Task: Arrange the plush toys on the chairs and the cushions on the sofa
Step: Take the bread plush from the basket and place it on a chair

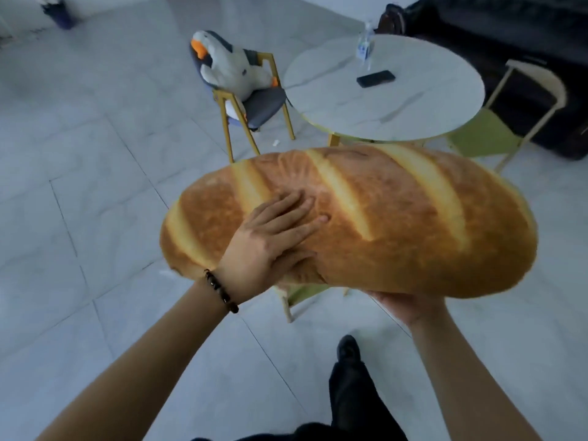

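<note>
Single view, from the wide-angle camera on my head. It faces forward and steeply down. My forearms enter from the bottom edge. My left hand (270,237) and right hand (410,305) sit just below frame centre, close to the lens. The bread-shaped cushion (397,218) at my fingers fills the middle band.

Beyond my fingertips the view reaches the round table (397,103), and further out the dark sofa (509,27). Beyond and left of my left fingers is the goose plush (229,68) on a grey chair (264,103). Nearer me than my hands is my dark shoe (348,346) on the tiled floor (95,186). The far corners are blurred.
</note>
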{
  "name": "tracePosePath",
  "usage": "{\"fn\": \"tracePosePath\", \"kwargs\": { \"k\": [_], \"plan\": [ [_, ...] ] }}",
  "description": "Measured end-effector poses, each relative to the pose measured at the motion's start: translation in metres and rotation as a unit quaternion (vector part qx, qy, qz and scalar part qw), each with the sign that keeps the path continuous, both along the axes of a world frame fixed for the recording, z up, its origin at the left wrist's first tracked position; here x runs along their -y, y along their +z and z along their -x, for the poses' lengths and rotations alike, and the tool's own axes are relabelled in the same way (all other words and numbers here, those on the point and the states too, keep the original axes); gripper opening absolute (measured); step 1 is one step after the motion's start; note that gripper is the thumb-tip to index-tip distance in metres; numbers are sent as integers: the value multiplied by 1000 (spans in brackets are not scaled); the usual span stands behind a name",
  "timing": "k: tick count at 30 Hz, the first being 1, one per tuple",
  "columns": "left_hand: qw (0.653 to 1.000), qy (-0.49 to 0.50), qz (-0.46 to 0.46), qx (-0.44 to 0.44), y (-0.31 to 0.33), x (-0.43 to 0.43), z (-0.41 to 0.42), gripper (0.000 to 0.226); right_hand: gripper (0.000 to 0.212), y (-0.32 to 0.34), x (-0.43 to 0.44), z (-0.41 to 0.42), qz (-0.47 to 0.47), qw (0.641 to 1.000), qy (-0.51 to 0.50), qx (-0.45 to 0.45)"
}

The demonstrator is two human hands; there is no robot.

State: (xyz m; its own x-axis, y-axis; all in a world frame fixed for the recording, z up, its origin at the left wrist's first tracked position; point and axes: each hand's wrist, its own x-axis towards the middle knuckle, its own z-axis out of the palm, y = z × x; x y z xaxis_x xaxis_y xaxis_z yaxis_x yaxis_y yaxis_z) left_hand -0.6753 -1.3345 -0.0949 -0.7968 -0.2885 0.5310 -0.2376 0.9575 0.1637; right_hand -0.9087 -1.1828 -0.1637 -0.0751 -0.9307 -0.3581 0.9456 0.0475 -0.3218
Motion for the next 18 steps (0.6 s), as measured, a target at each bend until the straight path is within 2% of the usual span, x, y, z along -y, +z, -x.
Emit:
{"fn": "tracePosePath", "kwargs": {
  "k": [2, 3, 4, 5, 7, 9, 10, 12, 14, 16, 18],
  "plan": [
    [989, 21, -129, 72, -9, 20, 32, 71, 36, -10, 22, 22, -3, 999, -36, -18],
    [973, 43, -211, 84, -12, 30, 50, 76, 27, -12, 38, 39, -35, 997, -43, -61],
    [947, 73, -305, 76, -11, 38, 67, 73, 15, -14, 54, 57, -79, 983, -44, -160],
    [907, 105, -404, 48, -10, 46, 84, 66, 10, -19, 70, 73, -68, 987, -28, -141],
    [823, 177, -539, -11, -19, 61, 117, 54, 26, -40, 108, 99, -54, 994, -30, -89],
    [768, 223, -600, -35, -39, 77, 141, 63, 32, -56, 142, 105, -85, 990, -24, -113],
    [743, 240, -623, -57, -54, 84, 148, 72, 26, -61, 150, 104, -69, 995, 4, -75],
    [675, 269, -676, -122, -86, 100, 156, 84, 18, -83, 166, 112, -82, 985, 39, -149],
    [622, 276, -709, -186, -124, 118, 155, 76, 24, -133, 183, 116, -124, 953, 108, -253],
    [574, 327, -730, -176, -169, 134, 150, 75, 28, -179, 197, 113, -177, 914, 153, -332],
    [529, 386, -748, -110, -219, 142, 145, 92, 30, -230, 201, 102, -259, 879, 168, -363]
  ]
}}
